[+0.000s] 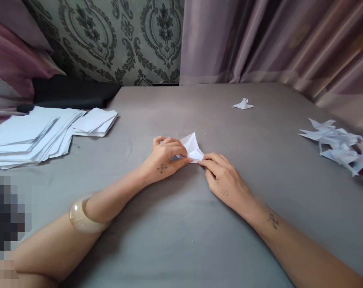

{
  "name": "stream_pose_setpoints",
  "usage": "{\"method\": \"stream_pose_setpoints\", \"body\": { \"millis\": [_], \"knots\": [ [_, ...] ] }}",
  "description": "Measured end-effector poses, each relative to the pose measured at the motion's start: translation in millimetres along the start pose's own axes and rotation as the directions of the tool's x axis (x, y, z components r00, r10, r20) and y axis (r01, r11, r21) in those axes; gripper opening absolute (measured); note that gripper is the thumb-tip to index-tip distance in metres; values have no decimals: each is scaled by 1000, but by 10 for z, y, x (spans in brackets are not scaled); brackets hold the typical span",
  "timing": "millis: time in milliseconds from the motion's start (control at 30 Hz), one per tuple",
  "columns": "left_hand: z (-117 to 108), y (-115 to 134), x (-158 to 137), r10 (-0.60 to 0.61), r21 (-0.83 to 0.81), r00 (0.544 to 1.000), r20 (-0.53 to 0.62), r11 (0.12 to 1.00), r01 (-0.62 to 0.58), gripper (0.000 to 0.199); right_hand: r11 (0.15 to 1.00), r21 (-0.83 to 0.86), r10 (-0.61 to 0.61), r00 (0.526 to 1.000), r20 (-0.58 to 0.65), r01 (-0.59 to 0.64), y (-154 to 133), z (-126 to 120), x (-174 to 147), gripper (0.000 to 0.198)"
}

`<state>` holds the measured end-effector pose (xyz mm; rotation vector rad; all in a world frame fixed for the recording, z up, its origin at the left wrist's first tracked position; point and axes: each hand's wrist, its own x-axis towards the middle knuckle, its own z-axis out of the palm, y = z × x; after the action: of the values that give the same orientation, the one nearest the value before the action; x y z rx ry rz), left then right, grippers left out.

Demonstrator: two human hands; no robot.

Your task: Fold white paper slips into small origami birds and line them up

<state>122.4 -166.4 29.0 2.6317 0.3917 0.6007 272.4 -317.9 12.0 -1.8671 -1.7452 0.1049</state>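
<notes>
A small white sheet of folded paper (191,143) lies on the grey surface between my hands, one pointed flap standing up at the back. My left hand (169,156) grips its left and near side, thumb along the near edge and fingers curled over it. At the near right corner, the fingertips of my right hand (222,172) are pressed together on the paper. Part of the sheet is hidden under my left fingers.
Stacks of white paper (34,136) and a smaller stack of cut sheets (96,122) lie at the left, before a black cloth (76,92). One folded paper bird (244,105) stands at the back right. Several more folded pieces (337,142) are heaped at far right, near the curtain (244,40).
</notes>
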Motion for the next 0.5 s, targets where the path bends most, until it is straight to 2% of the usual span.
{"method": "stream_pose_setpoints", "body": {
  "millis": [133, 300, 500],
  "knots": [
    [-74, -35, 26, 23, -8, 1000, 14, 1000, -23, 27, 1000, -7, 5, 1000, 12, -5, 4, 13, -2, 41],
    [-132, -96, 35, 84, -22, 990, 117, 996, -82, 25, 1000, -8, 26, 999, 22, -26, -10, 1, -2, 40],
    [-174, -141, 34, 151, -15, 966, 207, 988, -151, 12, 999, -20, 37, 999, 40, -36, -34, -24, -8, 40]
  ]
}}
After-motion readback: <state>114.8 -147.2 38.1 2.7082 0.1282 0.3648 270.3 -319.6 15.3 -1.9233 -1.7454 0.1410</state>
